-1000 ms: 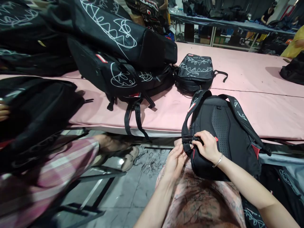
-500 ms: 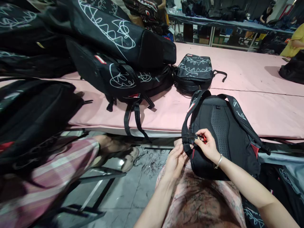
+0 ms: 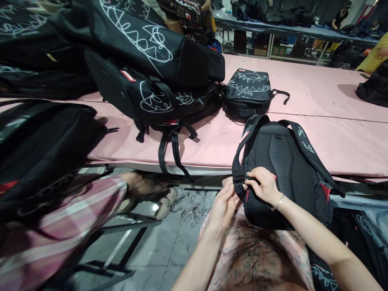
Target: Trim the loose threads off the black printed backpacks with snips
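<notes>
A black backpack [image 3: 257, 141] leans on the table edge with its padded back panel facing me, partly over my lap. My left hand [image 3: 224, 202] is closed on the lower end of its left shoulder strap [image 3: 237, 161], by the black strap adjuster [image 3: 239, 178]. At that adjuster, the fingertips of my right hand [image 3: 263, 185] are pinched together. A small red-handled tool [image 3: 275, 176] is in that hand, mostly hidden by the fingers; its exact kind does not show.
Black backpacks with white scribbled patterns [image 3: 151, 44] are heaped at the left of the pink-covered table [image 3: 318, 93]. A small black bag [image 3: 250, 87] lies beyond mine. At left sits a person in a plaid garment [image 3: 69, 226]. More bags [image 3: 354, 230] are at lower right.
My right hand has turned and closed more over the red-handled tool, so less red shows. The fingertips stay by the strap adjuster. My left hand and the backpack have hardly moved.
</notes>
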A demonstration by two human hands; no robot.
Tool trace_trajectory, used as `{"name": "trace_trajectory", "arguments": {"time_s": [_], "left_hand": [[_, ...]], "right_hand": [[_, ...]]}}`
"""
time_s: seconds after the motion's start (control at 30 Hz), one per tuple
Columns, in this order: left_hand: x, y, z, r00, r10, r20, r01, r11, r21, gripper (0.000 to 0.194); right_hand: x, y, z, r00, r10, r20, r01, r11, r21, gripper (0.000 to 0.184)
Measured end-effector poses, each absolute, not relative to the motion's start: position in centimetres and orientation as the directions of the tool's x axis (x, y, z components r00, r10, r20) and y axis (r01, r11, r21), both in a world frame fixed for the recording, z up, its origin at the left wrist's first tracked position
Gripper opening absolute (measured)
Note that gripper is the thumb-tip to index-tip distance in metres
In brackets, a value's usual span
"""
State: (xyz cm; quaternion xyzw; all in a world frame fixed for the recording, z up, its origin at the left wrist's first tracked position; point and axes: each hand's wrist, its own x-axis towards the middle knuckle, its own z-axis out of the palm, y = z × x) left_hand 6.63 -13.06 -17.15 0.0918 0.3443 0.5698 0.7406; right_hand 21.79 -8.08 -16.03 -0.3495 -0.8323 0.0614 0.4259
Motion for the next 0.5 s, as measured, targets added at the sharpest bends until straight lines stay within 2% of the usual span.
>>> {"name": "trace_trajectory", "arguments": {"time_s": [0.2,0.3,0.4,0.5], "left_hand": [[6.9,-13.6,-17.1,0.098,0.902,-0.421,-0.785,0.33,0.525,0.031],[6.9,-13.9,-17.1,0.088,0.921,-0.379,-0.774,0.303,0.555,0.031],[6.9,-14.1,-17.9,0.054,0.948,-0.315,-0.752,0.246,0.611,0.027],[7.1,-14.0,-19.5,0.0,0.961,-0.275,-0.722,0.191,0.666,0.03]], "right_hand": [[21.7,-8.7,-15.8,-0.396,0.68,0.617,0.568,0.709,-0.417,0.005],[21.8,-9.0,-16.1,-0.39,0.673,0.629,0.552,0.717,-0.426,0.002],[21.9,-9.3,-17.2,-0.338,0.728,0.597,0.465,0.68,-0.566,0.003],[22.1,-9.1,-18.6,-0.267,0.87,0.414,0.352,0.488,-0.799,0.015]]}}
